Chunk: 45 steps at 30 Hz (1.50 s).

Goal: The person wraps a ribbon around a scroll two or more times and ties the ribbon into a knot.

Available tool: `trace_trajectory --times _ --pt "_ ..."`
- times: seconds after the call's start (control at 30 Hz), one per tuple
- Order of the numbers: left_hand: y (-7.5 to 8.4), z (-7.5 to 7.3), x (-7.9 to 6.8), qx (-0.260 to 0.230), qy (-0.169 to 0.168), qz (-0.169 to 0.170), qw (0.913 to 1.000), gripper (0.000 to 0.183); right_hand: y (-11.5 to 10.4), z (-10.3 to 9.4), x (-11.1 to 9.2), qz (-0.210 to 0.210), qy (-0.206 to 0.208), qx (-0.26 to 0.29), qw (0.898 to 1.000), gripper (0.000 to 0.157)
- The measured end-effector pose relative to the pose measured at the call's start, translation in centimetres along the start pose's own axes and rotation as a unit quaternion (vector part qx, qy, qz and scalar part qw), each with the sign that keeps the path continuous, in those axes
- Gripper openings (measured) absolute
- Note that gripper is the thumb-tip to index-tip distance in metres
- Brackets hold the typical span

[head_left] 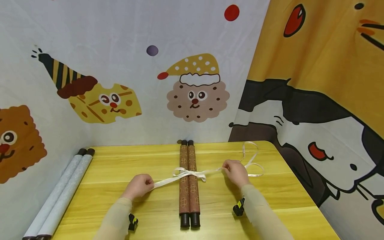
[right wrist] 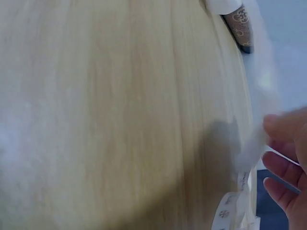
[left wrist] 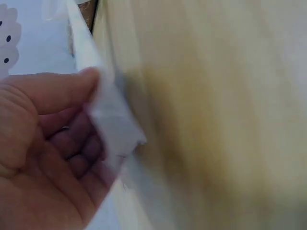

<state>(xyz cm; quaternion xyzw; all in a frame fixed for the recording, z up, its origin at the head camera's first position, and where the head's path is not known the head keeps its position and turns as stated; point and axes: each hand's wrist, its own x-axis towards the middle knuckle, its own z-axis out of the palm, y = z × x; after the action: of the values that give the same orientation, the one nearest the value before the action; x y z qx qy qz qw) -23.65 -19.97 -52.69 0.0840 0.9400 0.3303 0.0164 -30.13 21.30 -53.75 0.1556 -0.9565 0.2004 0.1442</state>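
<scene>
Sleeves (head_left: 264, 213) lie nearest; the left hand (head_left: 138, 186) pinches one tail of the ribbon (head_left: 166, 182) between thumb and bent fingers, the right hand (head_left: 236, 171) the other; the ribbon looks light, soft, slippery, best taken by its tails; its bow (head_left: 191, 173) sits across two brown scrolls (head_left: 184, 193) reaching the far edge of the table (head_left: 156, 220); pale scrolls (head_left: 66, 193) line the left edge.

It's a curtained nook (cartoon-printed cloth (head_left: 120, 26) borders the table (head_left: 135, 160)).
</scene>
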Motion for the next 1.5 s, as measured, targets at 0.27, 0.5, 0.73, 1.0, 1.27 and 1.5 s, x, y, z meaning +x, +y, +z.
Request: trace_trajectory --times 0.27,0.5,0.73,1.0,1.27,1.5 --pt "2.9 -0.6 1.8 -0.025 -0.003 0.002 0.9997 0.03 -3.3 0.7 -0.4 -0.11 0.002 0.009 0.994 0.017" --pt "5.4 1.1 3.7 -0.071 -0.009 0.011 0.9974 0.039 -5.8 2.0 -0.7 -0.145 -0.047 -0.056 0.987 0.041" --pt "6.5 3.0 4.7 -0.095 -0.022 0.018 0.9951 0.041 -6.5 3.2 -0.2 -0.156 -0.017 -0.073 0.985 0.035" --pt "7.3 3.9 5.0 -0.2 -0.053 -0.068 0.976 0.045 -6.8 3.5 0.2 -0.19 0.021 -0.077 0.978 0.012" --pt "8.0 4.2 5.1 -0.267 -0.027 -0.101 0.9581 0.026 -7.1 2.8 0.4 -0.157 0.003 -0.037 0.987 0.009" --pt "6.7 4.1 5.2 -0.315 -0.011 -0.087 0.9451 0.021 -6.4 2.2 0.5 -0.116 -0.053 0.02 0.992 0.005"
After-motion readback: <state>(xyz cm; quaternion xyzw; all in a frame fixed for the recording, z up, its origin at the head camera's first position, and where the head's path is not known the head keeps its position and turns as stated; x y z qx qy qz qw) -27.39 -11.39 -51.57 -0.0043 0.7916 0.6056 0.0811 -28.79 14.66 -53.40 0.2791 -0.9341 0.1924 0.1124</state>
